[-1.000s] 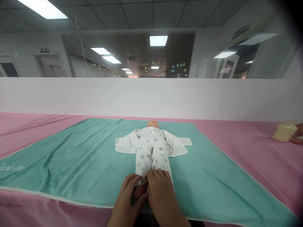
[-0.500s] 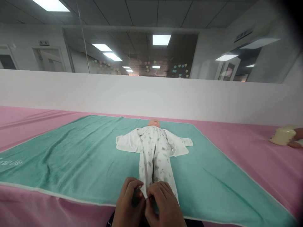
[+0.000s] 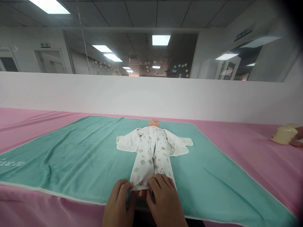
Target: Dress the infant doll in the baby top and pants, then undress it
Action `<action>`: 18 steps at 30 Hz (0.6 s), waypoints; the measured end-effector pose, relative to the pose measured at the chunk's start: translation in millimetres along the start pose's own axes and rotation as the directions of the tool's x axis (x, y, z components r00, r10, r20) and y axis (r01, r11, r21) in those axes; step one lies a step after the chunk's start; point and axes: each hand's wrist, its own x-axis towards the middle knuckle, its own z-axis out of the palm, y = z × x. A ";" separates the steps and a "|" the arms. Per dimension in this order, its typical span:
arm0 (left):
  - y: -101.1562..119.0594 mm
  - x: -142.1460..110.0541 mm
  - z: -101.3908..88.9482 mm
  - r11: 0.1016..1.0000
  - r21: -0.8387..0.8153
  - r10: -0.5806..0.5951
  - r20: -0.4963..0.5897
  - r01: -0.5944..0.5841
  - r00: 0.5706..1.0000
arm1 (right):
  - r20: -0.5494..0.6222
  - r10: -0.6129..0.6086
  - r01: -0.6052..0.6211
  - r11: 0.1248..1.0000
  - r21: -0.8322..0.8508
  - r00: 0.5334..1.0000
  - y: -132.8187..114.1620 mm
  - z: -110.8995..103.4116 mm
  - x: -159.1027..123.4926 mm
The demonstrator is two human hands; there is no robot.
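A baby doll (image 3: 154, 123) lies on its back on a green blanket (image 3: 78, 157), its head at the far end. It wears a white top (image 3: 129, 141) with sleeves spread out and white printed pants (image 3: 143, 167). My left hand (image 3: 119, 201) pinches the left corner of the hem on the left-side pant leg. My right hand (image 3: 165, 198) grips the same hem at its right corner, so the opening is stretched flat. Between my hands the doll's foot (image 3: 142, 194) shows just below the hem. The other leg's end is hidden behind my right hand.
Pink cloth (image 3: 239, 138) lies under and around the blanket. At the far right another person's hand (image 3: 300, 134) is at a pale yellow bottle (image 3: 284, 135). A low white wall (image 3: 146, 97) with a mirror-like pane (image 3: 139, 60) above stands behind.
My left hand has moved left and my hands have come apart. The bunched pant-leg hem is now spread wide between them, and the doll's foot shows beneath it.
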 end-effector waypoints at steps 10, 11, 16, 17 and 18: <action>-7.3 -9.6 -1.0 0.995 0.030 0.087 0.121 -0.091 0.989 | -0.078 -0.231 0.232 0.973 0.002 0.970 4.2 1.5 -12.6; -7.2 -11.1 -2.3 0.994 0.026 0.107 0.112 -0.110 0.988 | -0.070 -0.265 0.265 0.964 -0.014 0.962 6.7 1.3 -14.1; -0.5 -4.9 -15.2 0.983 -0.062 0.180 0.219 -0.170 0.959 | 0.170 -0.314 0.299 0.948 0.111 0.934 10.3 -25.3 -2.6; 1.8 0.7 -18.8 0.982 -0.095 0.182 0.246 -0.163 0.952 | 0.214 -0.289 0.255 0.951 0.173 0.933 11.6 -33.7 4.1; 4.1 8.3 -21.8 0.981 -0.129 0.176 0.260 -0.147 0.949 | 0.237 -0.242 0.187 0.954 0.233 0.941 14.5 -41.2 12.1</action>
